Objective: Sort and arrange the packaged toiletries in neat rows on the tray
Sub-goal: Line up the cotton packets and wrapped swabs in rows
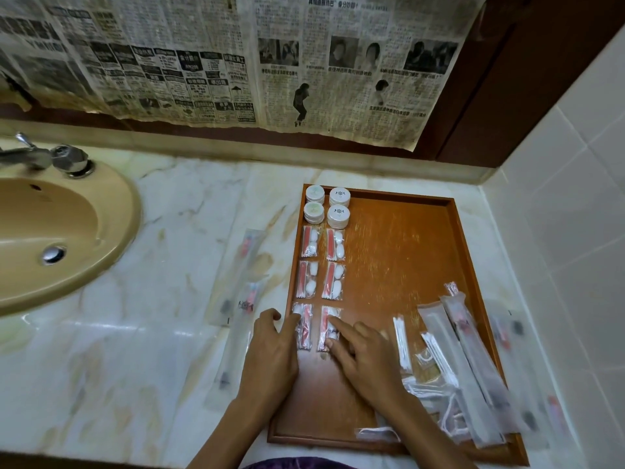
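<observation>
Squaring the nearest pair of cotton-bud packets (316,328) on the tray (406,252), left hand (270,353) and right hand (365,357) press flat, fingers spread, holding nothing; next comes the loose pile (449,367) at lower right.

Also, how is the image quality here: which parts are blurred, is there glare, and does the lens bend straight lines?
Head view: the long clear packets at the tray's right are smeared by blur, as are those on the counter; the sachets in rows stay fairly sharp. Soft glare lies on the marble countertop. The wide lens bows the wall tiles and tray edges.
</observation>
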Demonstrator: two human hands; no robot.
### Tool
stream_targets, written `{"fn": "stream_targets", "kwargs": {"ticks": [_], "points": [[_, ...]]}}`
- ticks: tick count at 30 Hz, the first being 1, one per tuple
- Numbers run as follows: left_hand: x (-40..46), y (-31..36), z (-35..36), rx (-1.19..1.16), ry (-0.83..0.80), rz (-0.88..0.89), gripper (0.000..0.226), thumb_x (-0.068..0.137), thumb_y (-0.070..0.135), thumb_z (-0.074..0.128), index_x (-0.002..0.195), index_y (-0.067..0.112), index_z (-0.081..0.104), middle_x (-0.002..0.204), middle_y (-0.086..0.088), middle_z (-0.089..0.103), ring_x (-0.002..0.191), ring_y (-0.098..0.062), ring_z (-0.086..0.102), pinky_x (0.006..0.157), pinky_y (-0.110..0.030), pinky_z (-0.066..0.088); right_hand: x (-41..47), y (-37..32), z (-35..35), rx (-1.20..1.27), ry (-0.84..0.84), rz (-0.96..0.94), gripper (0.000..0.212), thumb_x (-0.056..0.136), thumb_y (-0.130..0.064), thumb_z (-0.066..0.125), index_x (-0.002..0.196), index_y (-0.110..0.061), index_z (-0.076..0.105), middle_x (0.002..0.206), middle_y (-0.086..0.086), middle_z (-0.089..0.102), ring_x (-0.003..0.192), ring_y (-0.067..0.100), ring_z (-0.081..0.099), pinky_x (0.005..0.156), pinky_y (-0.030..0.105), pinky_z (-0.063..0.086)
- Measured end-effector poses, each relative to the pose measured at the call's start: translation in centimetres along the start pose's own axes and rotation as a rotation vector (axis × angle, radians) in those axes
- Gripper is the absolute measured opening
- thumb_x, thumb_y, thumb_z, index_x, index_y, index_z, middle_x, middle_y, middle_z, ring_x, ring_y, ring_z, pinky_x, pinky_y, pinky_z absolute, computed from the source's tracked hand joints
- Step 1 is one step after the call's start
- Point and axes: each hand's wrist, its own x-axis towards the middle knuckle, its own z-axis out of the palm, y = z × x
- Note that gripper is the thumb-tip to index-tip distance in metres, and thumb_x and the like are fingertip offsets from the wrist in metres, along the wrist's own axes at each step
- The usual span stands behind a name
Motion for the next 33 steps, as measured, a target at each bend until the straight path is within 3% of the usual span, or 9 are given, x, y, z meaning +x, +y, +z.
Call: {"fn": "stream_targets", "kwargs": {"ticks": [6, 15, 18, 21, 24, 27, 30, 33], "points": [[0.1, 0.3, -0.2, -0.013, -0.010, 0.011, 0.044, 0.073, -0.008, 0.060, 0.113, 0.010, 0.061, 0.110, -0.020, 0.052, 0.090, -0.035, 0.059, 0.056, -0.027, 0.044, 0.1, 0.0, 0.0, 0.023, -0.025, 0.011, 0.045, 0.092, -0.055, 0.041, 0.126, -0.033, 0.059, 0.074, -0.015, 0.054, 0.069, 0.009, 0.055, 0.067, 0.033, 0.043], [0.1, 0.6, -0.7, 0.034, 0.037, 0.048, 0.051, 0.066, -0.009, 0.067, 0.110, 0.014, 0.058, 0.112, -0.021, 0.052, 0.096, -0.038, 0.058, 0.052, -0.030, 0.048, 0.2, -0.1, -0.4, 0.080, -0.075, 0.037, 0.051, 0.091, -0.060, 0.037, 0.138, -0.041, 0.044, 0.074, -0.024, 0.041, 0.073, 0.000, 0.043, 0.075, 0.035, 0.042], [-0.2, 0.1, -1.8, 0.049, 0.113, 0.071, 0.041, 0.071, -0.004, 0.070, 0.109, 0.010, 0.064, 0.105, -0.019, 0.057, 0.093, -0.035, 0.057, 0.055, -0.034, 0.050, 0.3, 0.1, -0.6, 0.177, -0.124, 0.064, 0.055, 0.089, -0.061, 0.039, 0.142, -0.048, 0.033, 0.083, -0.026, 0.050, 0.080, -0.001, 0.048, 0.083, 0.038, 0.044], [-0.8, -2.0, -3.7, 0.043, 0.172, -0.040, 0.026, 0.076, -0.003, 0.070, 0.097, 0.010, 0.071, 0.087, -0.009, 0.063, 0.086, -0.030, 0.057, 0.061, -0.034, 0.051, 0.2, 0.4, -0.8, 0.307, -0.146, 0.091, 0.057, 0.087, -0.059, 0.043, 0.141, -0.055, 0.026, 0.084, -0.026, 0.049, 0.080, -0.003, 0.048, 0.082, 0.038, 0.047], [-1.5, -4.5, -5.2, 0.146, 0.083, -0.090, 0.021, 0.074, -0.001, 0.073, 0.089, 0.013, 0.075, 0.076, -0.003, 0.064, 0.078, -0.028, 0.057, 0.054, -0.032, 0.049, 0.0, 0.2, -0.8, 0.348, -0.149, 0.121, 0.058, 0.085, -0.056, 0.045, 0.139, -0.059, 0.024, 0.087, -0.022, 0.056, 0.083, 0.002, 0.055, 0.084, 0.041, 0.050], [-2.1, -5.3, -5.6, 0.229, -0.035, -0.034, 0.006, 0.074, 0.015, 0.077, 0.078, 0.018, 0.073, 0.073, 0.002, 0.057, 0.076, -0.022, 0.054, 0.047, -0.026, 0.042, 0.0, -0.1, -0.9, 0.366, -0.160, 0.131, 0.061, 0.086, -0.050, 0.047, 0.140, -0.060, 0.021, 0.080, -0.012, 0.057, 0.077, 0.006, 0.056, 0.084, 0.046, 0.049], [-2.3, -5.0, -5.4, 0.250, -0.088, -0.056, 0.018, 0.071, 0.031, 0.080, 0.077, 0.016, 0.071, 0.074, 0.001, 0.056, 0.080, -0.024, 0.055, 0.048, -0.029, 0.044, 0.1, -0.1, -1.0, 0.414, -0.151, 0.124, 0.066, 0.090, -0.034, 0.056, 0.140, -0.059, 0.022, 0.077, -0.007, 0.057, 0.071, 0.008, 0.054, 0.076, 0.040, 0.048], [-2.2, -4.0, -5.2, 0.241, -0.097, -0.111, 0.020, 0.074, 0.024, 0.074, 0.067, 0.014, 0.057, 0.063, 0.001, 0.050, 0.072, -0.022, 0.048, 0.048, -0.030, 0.036, 0.1, -0.2, -1.3, 0.420, -0.156, 0.119, 0.068, 0.091, -0.028, 0.058, 0.142, -0.055, 0.022, 0.076, -0.004, 0.057, 0.068, 0.008, 0.053, 0.069, 0.030, 0.045]]}}
